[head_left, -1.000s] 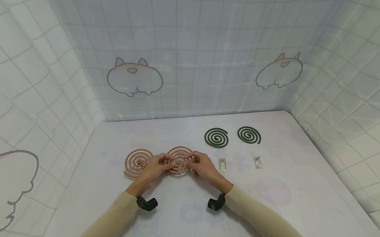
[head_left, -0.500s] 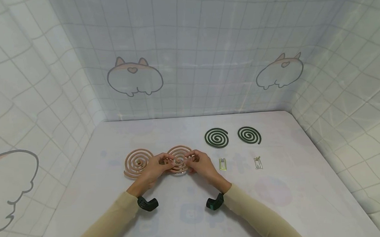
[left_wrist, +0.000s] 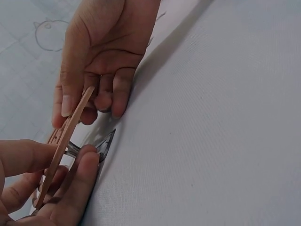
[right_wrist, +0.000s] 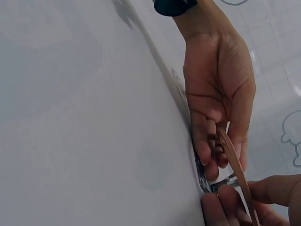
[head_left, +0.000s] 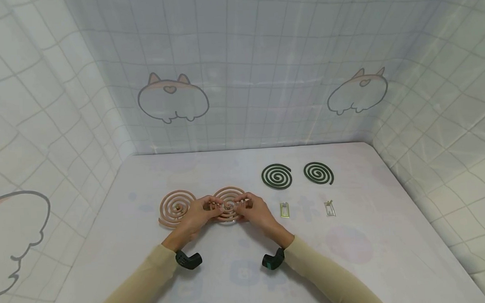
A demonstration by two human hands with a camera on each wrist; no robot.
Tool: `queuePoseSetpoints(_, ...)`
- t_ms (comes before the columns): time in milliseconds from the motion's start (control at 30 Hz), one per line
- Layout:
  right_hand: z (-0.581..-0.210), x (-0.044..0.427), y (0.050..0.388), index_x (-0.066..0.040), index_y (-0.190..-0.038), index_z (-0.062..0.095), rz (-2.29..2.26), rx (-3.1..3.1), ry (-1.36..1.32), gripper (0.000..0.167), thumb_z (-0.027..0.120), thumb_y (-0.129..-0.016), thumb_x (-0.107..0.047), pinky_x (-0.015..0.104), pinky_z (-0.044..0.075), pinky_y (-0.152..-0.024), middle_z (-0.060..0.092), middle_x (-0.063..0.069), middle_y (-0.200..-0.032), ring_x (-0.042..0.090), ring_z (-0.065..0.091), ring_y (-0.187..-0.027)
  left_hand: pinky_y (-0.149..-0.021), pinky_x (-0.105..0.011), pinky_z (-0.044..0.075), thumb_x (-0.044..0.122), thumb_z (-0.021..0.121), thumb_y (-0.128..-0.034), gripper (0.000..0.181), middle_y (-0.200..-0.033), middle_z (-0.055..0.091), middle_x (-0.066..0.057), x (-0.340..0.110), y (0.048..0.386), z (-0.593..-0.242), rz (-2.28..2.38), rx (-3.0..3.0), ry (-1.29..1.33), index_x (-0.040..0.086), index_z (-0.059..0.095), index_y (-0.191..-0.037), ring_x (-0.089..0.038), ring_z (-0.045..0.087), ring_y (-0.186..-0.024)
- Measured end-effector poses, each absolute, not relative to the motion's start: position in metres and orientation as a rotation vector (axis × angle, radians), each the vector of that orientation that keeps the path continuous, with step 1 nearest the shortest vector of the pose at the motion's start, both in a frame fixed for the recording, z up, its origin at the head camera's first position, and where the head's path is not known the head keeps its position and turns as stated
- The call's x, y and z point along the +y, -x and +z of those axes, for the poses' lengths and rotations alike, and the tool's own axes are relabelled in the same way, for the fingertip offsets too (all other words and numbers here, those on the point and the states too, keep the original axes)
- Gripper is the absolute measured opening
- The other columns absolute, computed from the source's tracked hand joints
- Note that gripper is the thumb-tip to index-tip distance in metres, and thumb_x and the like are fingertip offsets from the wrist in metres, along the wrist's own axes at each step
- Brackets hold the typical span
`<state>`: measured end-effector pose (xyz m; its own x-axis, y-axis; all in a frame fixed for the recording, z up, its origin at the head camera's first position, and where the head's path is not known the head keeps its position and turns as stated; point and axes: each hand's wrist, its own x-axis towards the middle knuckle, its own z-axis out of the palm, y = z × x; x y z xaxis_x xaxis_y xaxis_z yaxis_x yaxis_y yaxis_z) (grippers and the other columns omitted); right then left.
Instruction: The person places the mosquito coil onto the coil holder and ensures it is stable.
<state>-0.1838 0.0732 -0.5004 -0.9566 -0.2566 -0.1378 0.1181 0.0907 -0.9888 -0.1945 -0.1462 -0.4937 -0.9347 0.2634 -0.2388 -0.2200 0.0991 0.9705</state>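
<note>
A brown mosquito coil [head_left: 229,187] is held between both hands, slightly tilted in the wrist views. My left hand [head_left: 197,215] pinches its left side, thumb on one face and fingers behind. On its right side my right hand [head_left: 259,212] holds the edge between thumb and fingers. Below the coil a metal coil stand [left_wrist: 107,143] shows in the left wrist view, its upright reaching toward the coil's middle. Fingers hide whether that upright is fixed in the centre. Another brown coil [head_left: 177,193] sits just left of my left hand, a metal tip at its centre.
Two green mosquito coils, one nearer [head_left: 276,176] and one farther right [head_left: 318,172], lie at the back right of the white table [head_left: 353,264]. In front of them lie a gold-coloured stand [head_left: 284,217] and a silver stand [head_left: 330,215]. Patterned curtains surround the table.
My right hand and wrist have shifted slightly left. The left hand stays nearly still, and the held coil has barely moved.
</note>
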Motion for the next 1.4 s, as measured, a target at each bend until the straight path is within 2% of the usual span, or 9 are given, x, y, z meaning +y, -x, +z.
queuePoseSetpoints(167,-0.504,0.074,0.187,-0.002,-0.124,0.064,-1.930,2.082,0.171,0.029,0.070,-0.098,-0.011,0.037,0.062,-0.064,0.068,0.017,-0.087,0.021,0.069,-0.069,-0.080,-0.035,0.060,0.001,0.073,-0.0947,0.027,-0.096,0.063,-0.013,-0.146,0.194,-0.494,1.898,2.038,-0.034,-0.004,0.066,-0.120,-0.023,0.069,-0.089)
queuePoseSetpoints(400,-0.505,0.077,0.187,-0.003,-0.124,0.064,-1.927,2.077,0.200,0.029,0.071,-0.097,-0.012,0.037,0.061,-0.058,0.067,0.015,-0.083,0.018,0.064,-0.061,-0.081,-0.035,0.059,0.001,0.072,-0.0958,0.027,-0.099,0.063,-0.015,-0.147,0.194,-0.495,1.892,2.045,-0.055,-0.003,0.065,-0.122,-0.026,0.071,-0.091)
queuePoseSetpoints(600,-0.504,0.078,0.186,-0.007,-0.123,0.066,-1.856,2.170,0.211,0.029,0.073,-0.097,-0.016,0.031,0.055,-0.050,0.063,0.008,-0.080,0.016,0.060,-0.055,-0.080,-0.036,0.060,0.001,0.071,-0.0963,0.027,-0.101,0.064,-0.016,-0.147,0.193,-0.496,1.896,2.038,-0.062,-0.004,0.064,-0.122,-0.027,0.071,-0.092)
queuePoseSetpoints(700,-0.498,0.078,0.184,-0.006,-0.124,0.066,-1.829,2.218,0.221,0.029,0.072,-0.097,-0.015,0.029,0.050,-0.048,0.062,0.007,-0.083,0.016,0.056,-0.054,-0.081,-0.039,0.060,0.002,0.069,-0.0976,0.028,-0.104,0.065,-0.019,-0.148,0.193,-0.495,1.911,2.011,-0.086,-0.005,0.062,-0.124,-0.029,0.073,-0.090)
queuePoseSetpoints(867,-0.497,0.078,0.184,-0.006,-0.126,0.066,-1.812,2.228,0.236,0.029,0.071,-0.099,-0.016,0.029,0.049,-0.048,0.062,0.008,-0.085,0.016,0.055,-0.055,-0.077,-0.039,0.061,0.000,0.068,-0.0983,0.031,-0.107,0.066,-0.024,-0.149,0.194,-0.493,1.925,1.983,-0.109,-0.008,0.058,-0.127,-0.027,0.074,-0.084)
queuePoseSetpoints(1067,-0.501,0.081,0.186,-0.011,-0.125,0.068,-1.804,2.238,0.226,0.028,0.073,-0.098,-0.019,0.027,0.049,-0.048,0.063,0.009,-0.093,0.015,0.057,-0.056,-0.073,-0.036,0.060,0.003,0.072,-0.0962,0.034,-0.110,0.064,-0.020,-0.152,0.195,-0.489,1.897,2.039,-0.094,-0.007,0.060,-0.126,-0.024,0.069,-0.081)
queuePoseSetpoints(1400,-0.502,0.084,0.189,-0.012,-0.124,0.068,-1.814,2.247,0.190,0.028,0.074,-0.097,-0.019,0.027,0.048,-0.047,0.064,0.011,-0.103,0.015,0.056,-0.057,-0.075,-0.036,0.061,0.004,0.073,-0.0961,0.034,-0.109,0.060,-0.018,-0.154,0.197,-0.489,1.881,2.035,-0.058,-0.004,0.061,-0.127,-0.024,0.069,-0.081)
